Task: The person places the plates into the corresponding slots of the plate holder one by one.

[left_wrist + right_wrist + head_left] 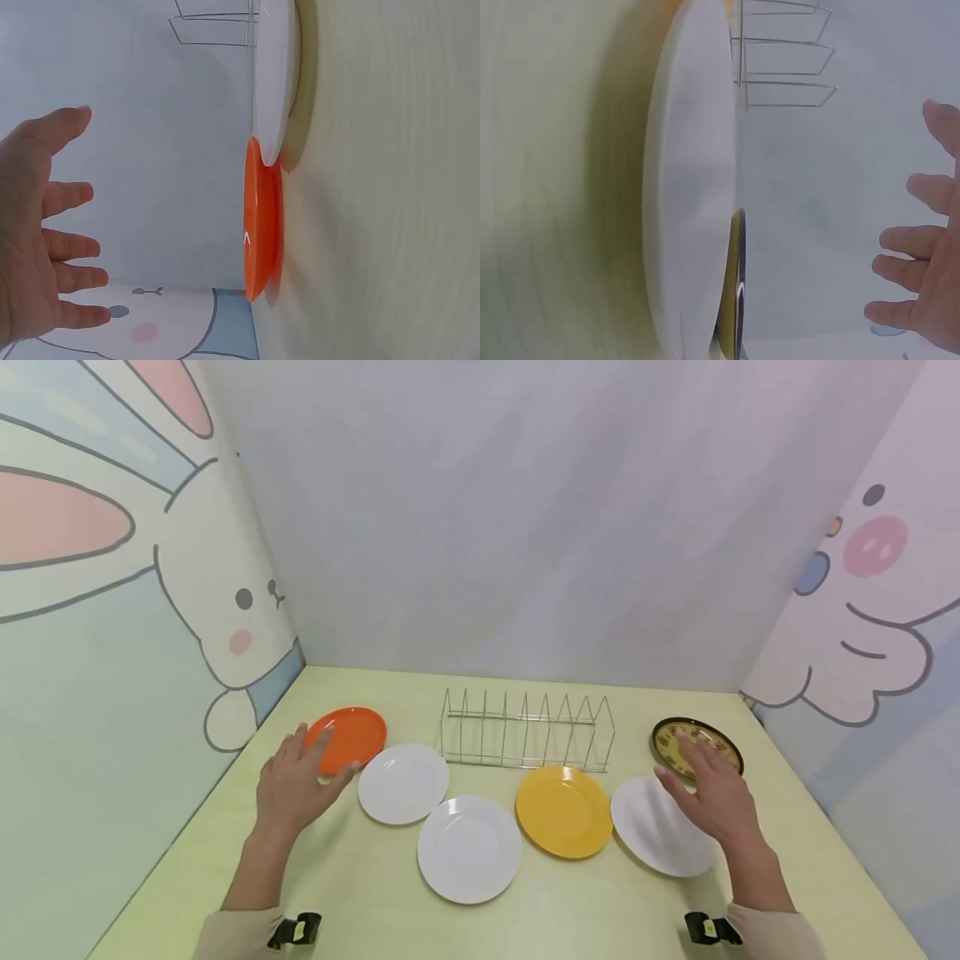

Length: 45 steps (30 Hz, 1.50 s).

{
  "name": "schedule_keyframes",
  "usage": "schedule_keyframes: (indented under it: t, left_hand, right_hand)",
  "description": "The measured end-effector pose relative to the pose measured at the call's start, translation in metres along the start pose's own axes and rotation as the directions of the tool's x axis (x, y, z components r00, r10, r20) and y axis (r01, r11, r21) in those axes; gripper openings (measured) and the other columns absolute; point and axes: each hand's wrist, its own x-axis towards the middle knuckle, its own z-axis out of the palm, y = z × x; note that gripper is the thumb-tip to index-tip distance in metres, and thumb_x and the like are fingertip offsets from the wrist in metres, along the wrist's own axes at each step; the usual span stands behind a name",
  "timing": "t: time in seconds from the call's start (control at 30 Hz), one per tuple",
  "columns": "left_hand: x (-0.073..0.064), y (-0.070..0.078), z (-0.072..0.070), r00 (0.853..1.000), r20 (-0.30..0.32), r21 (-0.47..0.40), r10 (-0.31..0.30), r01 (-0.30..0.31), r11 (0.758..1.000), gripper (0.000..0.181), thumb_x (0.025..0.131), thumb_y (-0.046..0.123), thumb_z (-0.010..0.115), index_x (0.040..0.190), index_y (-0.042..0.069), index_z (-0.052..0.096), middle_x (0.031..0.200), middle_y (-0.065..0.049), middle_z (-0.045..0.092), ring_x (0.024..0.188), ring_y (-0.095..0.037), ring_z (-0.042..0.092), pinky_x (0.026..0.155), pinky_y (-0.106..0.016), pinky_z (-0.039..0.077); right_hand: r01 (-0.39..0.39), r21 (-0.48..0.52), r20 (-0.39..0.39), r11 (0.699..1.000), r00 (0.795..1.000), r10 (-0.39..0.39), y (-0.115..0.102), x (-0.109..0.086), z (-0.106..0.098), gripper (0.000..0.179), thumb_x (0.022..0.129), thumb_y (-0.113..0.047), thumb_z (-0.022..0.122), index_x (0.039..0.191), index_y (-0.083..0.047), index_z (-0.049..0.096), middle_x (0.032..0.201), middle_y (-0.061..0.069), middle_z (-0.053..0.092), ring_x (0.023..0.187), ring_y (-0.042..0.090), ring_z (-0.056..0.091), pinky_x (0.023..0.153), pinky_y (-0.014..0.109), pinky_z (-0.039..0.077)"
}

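Relative to the rack (pixel 527 721) on the tabletop (pixel 360 897), plates (pixel 469 849) lie: one left, one front-left, two in front, one front-right, one right.

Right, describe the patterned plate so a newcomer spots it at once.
Find the rack towards the back of the table. To its right, behind a white plate, lies the patterned plate, partly hidden by the right hand in the head view. Only this plate has a dark rim and dark motifs on gold.

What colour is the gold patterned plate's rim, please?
The gold patterned plate has a blackish rim, clearest in head view.
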Motion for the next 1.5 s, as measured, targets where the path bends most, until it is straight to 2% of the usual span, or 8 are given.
schedule_keyframes:
  t: [0.2, 0.33, 0.47, 0.6, 0.7, 0.83, 1.13, 1.5]
  left_hand:
    - [0.001, 0.0, 0.002, 0.999, -0.013, -0.059, -0.036, 0.035, 0.998, 0.066, 0.084, 0.047, 0.062, 0.132, 0.004, 0.048, 0.136, -0.033, 0.035, 0.118, -0.048, 0.037, 0.081, -0.065, 0.037]
    - [0.002, 0.0, 0.002, 0.998, -0.019, -0.069, -0.06, 0.058, 0.996, 0.063, 0.085, 0.045, 0.06, 0.131, 0.002, 0.049, 0.134, -0.033, 0.038, 0.114, -0.05, 0.041, 0.075, -0.063, 0.041]
    - [0.002, -0.005, 0.004, 0.994, 0.024, -0.096, -0.105, 0.106, 0.99, 0.065, 0.088, 0.048, 0.056, 0.134, 0.003, 0.046, 0.135, -0.032, 0.036, 0.114, -0.052, 0.04, 0.074, -0.064, 0.042]
    - [0.002, -0.015, 0.009, 0.99, 0.065, -0.159, -0.127, 0.136, 0.978, 0.066, 0.089, 0.048, 0.054, 0.137, 0.003, 0.043, 0.136, -0.033, 0.034, 0.116, -0.052, 0.038, 0.079, -0.066, 0.038]
    - [0.002, -0.023, 0.016, 0.991, 0.054, -0.226, -0.12, 0.129, 0.965, 0.064, 0.09, 0.044, 0.057, 0.135, 0.0, 0.044, 0.133, -0.033, 0.036, 0.117, -0.051, 0.037, 0.084, -0.067, 0.035]
    - [0.004, -0.031, 0.021, 0.992, 0.037, -0.279, -0.122, 0.127, 0.952, 0.06, 0.089, 0.038, 0.06, 0.131, -0.003, 0.048, 0.129, -0.033, 0.04, 0.118, -0.05, 0.037, 0.089, -0.065, 0.032]
    - [0.009, -0.046, 0.021, 0.979, 0.081, -0.33, -0.188, 0.204, 0.922, 0.06, 0.091, 0.037, 0.058, 0.13, -0.008, 0.046, 0.13, -0.031, 0.042, 0.121, -0.047, 0.035, 0.095, -0.061, 0.028]
    - [0.013, -0.077, 0.032, 0.935, 0.166, -0.332, -0.313, 0.352, 0.875, 0.065, 0.093, 0.042, 0.051, 0.136, -0.005, 0.039, 0.13, -0.033, 0.039, 0.113, -0.05, 0.042, 0.087, -0.059, 0.038]
  right_hand:
    - [-0.026, 0.099, 0.022, 0.995, 0.999, 0.024, -0.004, 0.006, 0.01, 0.064, 0.095, -0.037, 0.05, 0.148, -0.011, 0.024, 0.141, 0.032, 0.026, 0.124, 0.054, 0.024, 0.085, 0.072, 0.022]
    - [-0.001, 0.156, -0.018, 0.988, 1.0, 0.004, -0.002, 0.009, 0.017, 0.061, 0.095, -0.032, 0.051, 0.145, -0.005, 0.029, 0.139, 0.031, 0.032, 0.122, 0.053, 0.029, 0.089, 0.068, 0.024]
    - [-0.011, 0.229, -0.034, 0.973, 0.999, 0.02, -0.001, 0.015, 0.024, 0.061, 0.095, -0.029, 0.053, 0.143, 0.001, 0.031, 0.138, 0.03, 0.034, 0.121, 0.052, 0.032, 0.091, 0.065, 0.026]
    - [-0.052, 0.299, -0.01, 0.953, 0.998, 0.058, -0.005, 0.023, 0.031, 0.062, 0.095, -0.03, 0.054, 0.143, 0.001, 0.03, 0.139, 0.03, 0.033, 0.123, 0.051, 0.03, 0.092, 0.064, 0.027]
    - [-0.068, 0.341, 0.011, 0.938, 0.998, 0.069, -0.008, 0.027, 0.037, 0.062, 0.095, -0.03, 0.054, 0.143, 0.002, 0.03, 0.137, 0.031, 0.034, 0.122, 0.05, 0.033, 0.093, 0.063, 0.029]
    - [-0.079, 0.428, 0.027, 0.901, 0.997, 0.074, -0.011, 0.032, 0.046, 0.059, 0.096, -0.025, 0.053, 0.141, 0.005, 0.031, 0.135, 0.032, 0.038, 0.119, 0.048, 0.039, 0.091, 0.062, 0.035]
    - [-0.153, 0.574, 0.076, 0.804, 0.988, 0.134, -0.018, 0.045, 0.057, 0.057, 0.097, -0.027, 0.051, 0.142, 0.002, 0.032, 0.132, 0.031, 0.042, 0.118, 0.045, 0.043, 0.093, 0.055, 0.037]
    - [-0.245, 0.65, 0.127, 0.719, 0.968, 0.215, -0.025, 0.065, 0.071, 0.058, 0.098, -0.032, 0.046, 0.144, -0.003, 0.03, 0.13, 0.026, 0.047, 0.116, 0.038, 0.047, 0.093, 0.049, 0.04]
